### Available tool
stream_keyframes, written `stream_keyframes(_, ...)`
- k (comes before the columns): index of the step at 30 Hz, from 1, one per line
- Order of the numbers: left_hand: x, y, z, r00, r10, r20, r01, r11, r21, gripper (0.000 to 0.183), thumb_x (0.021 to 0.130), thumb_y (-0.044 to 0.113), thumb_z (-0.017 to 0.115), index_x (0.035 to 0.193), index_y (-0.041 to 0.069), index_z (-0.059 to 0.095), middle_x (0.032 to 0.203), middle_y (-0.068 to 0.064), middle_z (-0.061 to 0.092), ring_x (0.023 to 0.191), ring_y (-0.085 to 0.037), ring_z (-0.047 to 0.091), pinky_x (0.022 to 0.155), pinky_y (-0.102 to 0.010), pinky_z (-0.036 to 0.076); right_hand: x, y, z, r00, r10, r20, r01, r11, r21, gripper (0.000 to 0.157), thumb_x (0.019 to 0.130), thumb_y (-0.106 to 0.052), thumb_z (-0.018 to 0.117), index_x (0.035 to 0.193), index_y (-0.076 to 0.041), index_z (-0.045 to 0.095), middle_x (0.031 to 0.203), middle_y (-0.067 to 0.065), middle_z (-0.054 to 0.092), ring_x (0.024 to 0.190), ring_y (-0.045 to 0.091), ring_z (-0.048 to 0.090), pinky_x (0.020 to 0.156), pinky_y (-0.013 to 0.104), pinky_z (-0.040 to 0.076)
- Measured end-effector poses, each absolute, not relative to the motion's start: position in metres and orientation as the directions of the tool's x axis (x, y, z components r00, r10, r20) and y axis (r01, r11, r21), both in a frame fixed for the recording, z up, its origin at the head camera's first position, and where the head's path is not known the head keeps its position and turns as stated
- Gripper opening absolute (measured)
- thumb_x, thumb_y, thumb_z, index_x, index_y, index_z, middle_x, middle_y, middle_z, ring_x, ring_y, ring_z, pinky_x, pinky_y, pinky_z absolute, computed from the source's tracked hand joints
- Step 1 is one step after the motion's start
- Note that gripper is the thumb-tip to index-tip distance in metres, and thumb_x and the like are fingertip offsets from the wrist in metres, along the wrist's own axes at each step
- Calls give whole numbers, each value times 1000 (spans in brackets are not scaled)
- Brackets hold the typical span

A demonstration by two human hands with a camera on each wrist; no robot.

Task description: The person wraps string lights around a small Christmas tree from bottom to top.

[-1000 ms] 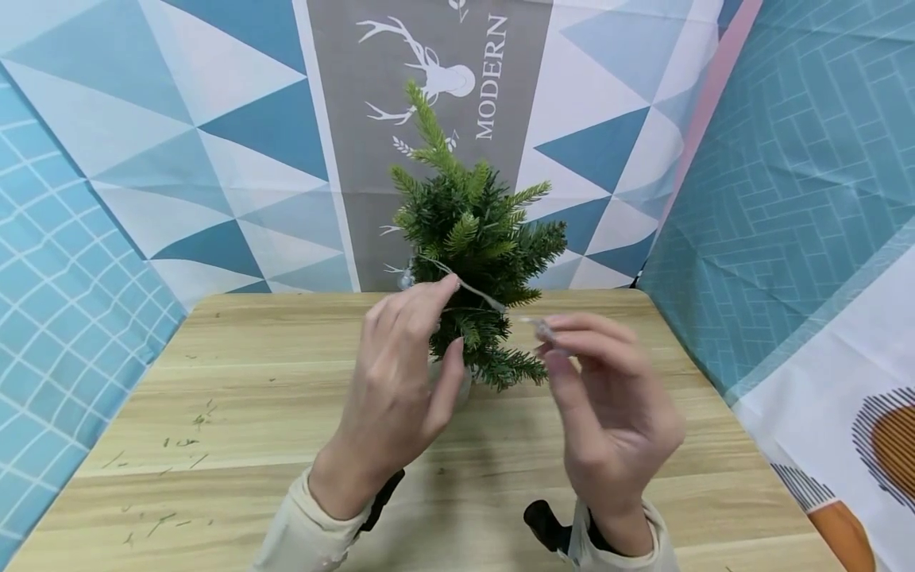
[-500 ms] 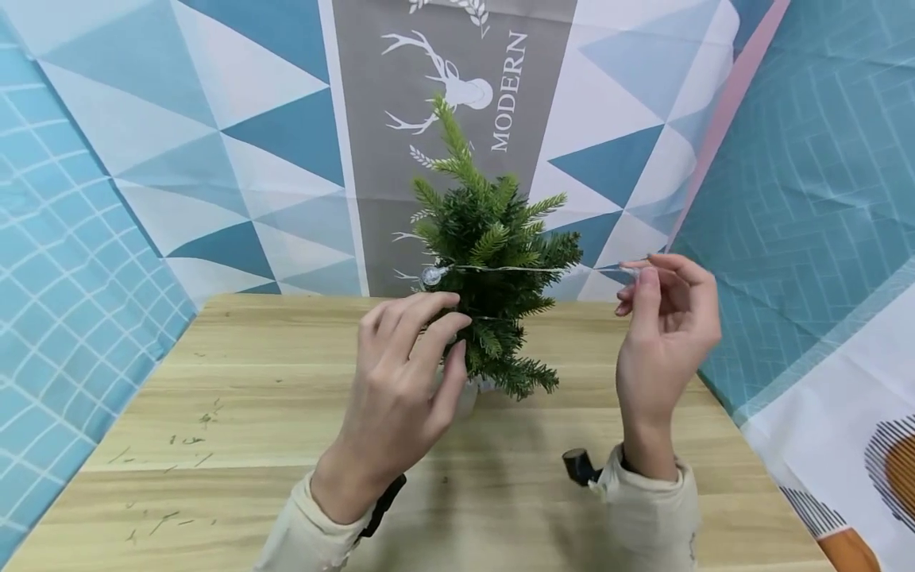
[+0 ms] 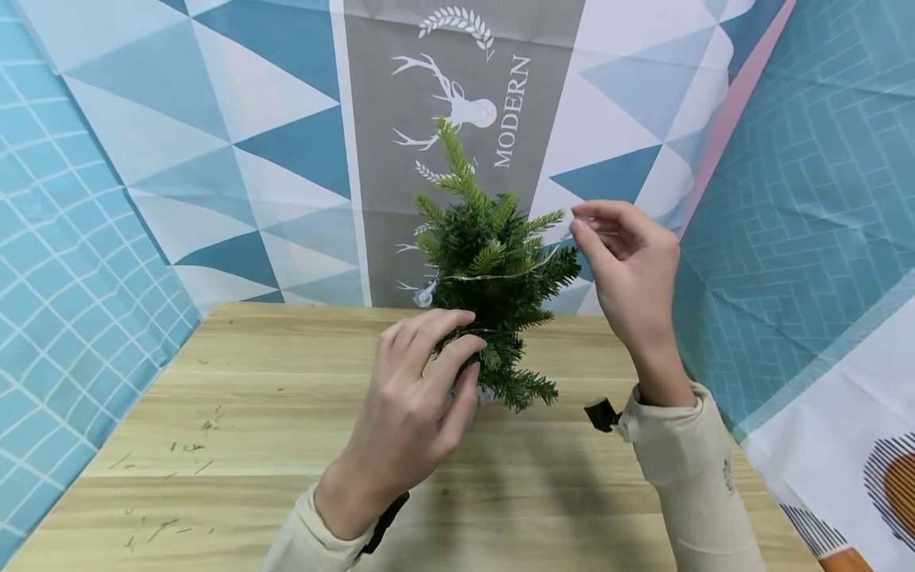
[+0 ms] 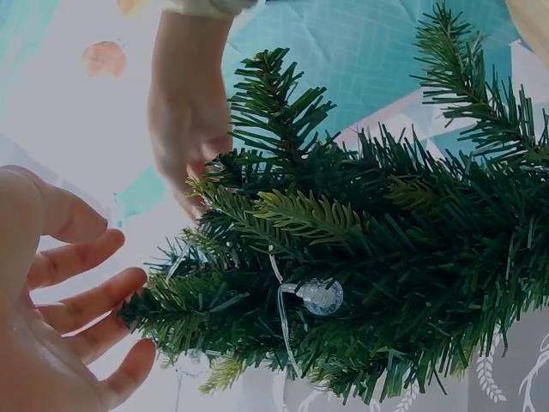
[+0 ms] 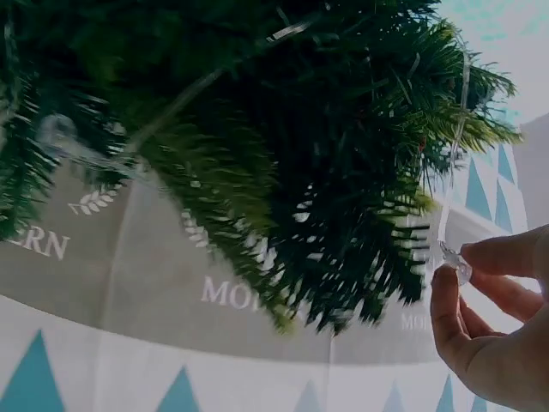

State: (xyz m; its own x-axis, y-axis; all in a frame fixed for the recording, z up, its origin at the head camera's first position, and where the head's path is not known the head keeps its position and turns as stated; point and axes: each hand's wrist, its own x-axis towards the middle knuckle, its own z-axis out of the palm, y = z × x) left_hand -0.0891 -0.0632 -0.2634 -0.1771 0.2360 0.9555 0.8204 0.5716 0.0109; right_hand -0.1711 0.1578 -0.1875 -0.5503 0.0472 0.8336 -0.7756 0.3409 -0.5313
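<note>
A small artificial Christmas tree with green needles stands upright at the table's far side. A clear string light runs across its front, and one round bulb hangs at its left edge. My right hand, right of the tree, pinches a clear bulb of that string between thumb and index finger. My left hand is at the tree's lower left with loosely bent fingers; in the left wrist view the fingertips are by a branch tip. Another bulb lies among the needles. The left hand hides much of the tree's base.
Loose needles are scattered on the left of the wooden table. A patterned cloth hangs close behind the tree, with blue cloths at the left and right sides.
My right hand has pulled the string light to the right, then raised it toward the tree's upper right side. The left hand has stayed near the lower left of the tree.
</note>
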Motion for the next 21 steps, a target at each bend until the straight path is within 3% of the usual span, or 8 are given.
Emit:
stream_keyframes(6, -90, -64, -262, -181, 238, 954, 852, 522, 31, 18, 94, 8, 55, 107, 0, 65, 129, -20, 58, 120, -38, 53, 95, -50, 44, -181, 143, -166, -516, -134, 846, -834, 301, -462, 16, 93, 1, 66, 107, 2, 74, 105, 11, 69, 93, 18, 64, 83, 26, 55)
stream_keyframes(12, -92, -72, -260, -192, 214, 958, 856, 514, 57, 23, 98, 11, 51, 112, -2, 63, 131, -26, 55, 122, -42, 50, 107, -50, 38, -193, 129, -146, -511, -309, 802, -860, 175, -480, 30, 91, 6, 64, 121, 3, 62, 108, 16, 70, 98, 21, 66, 84, 30, 55)
stream_keyframes(17, -90, -79, -261, -209, 204, 956, 844, 531, 72, 23, 97, 9, 53, 113, -2, 63, 132, -26, 55, 123, -43, 49, 108, -50, 37, -198, 126, -139, -504, -376, 778, -862, 157, -483, 31, 89, 10, 62, 120, 6, 60, 108, 15, 70, 96, 20, 65, 86, 31, 54)
stream_keyframes(21, -89, -82, -261, -223, 209, 952, 840, 537, 79, 23, 94, 7, 55, 113, -2, 63, 132, -26, 55, 124, -42, 49, 108, -50, 37, -196, 126, -141, -455, -390, 800, -887, 124, -444, 33, 88, 13, 62, 120, 6, 59, 107, 14, 70, 95, 22, 65, 82, 31, 53)
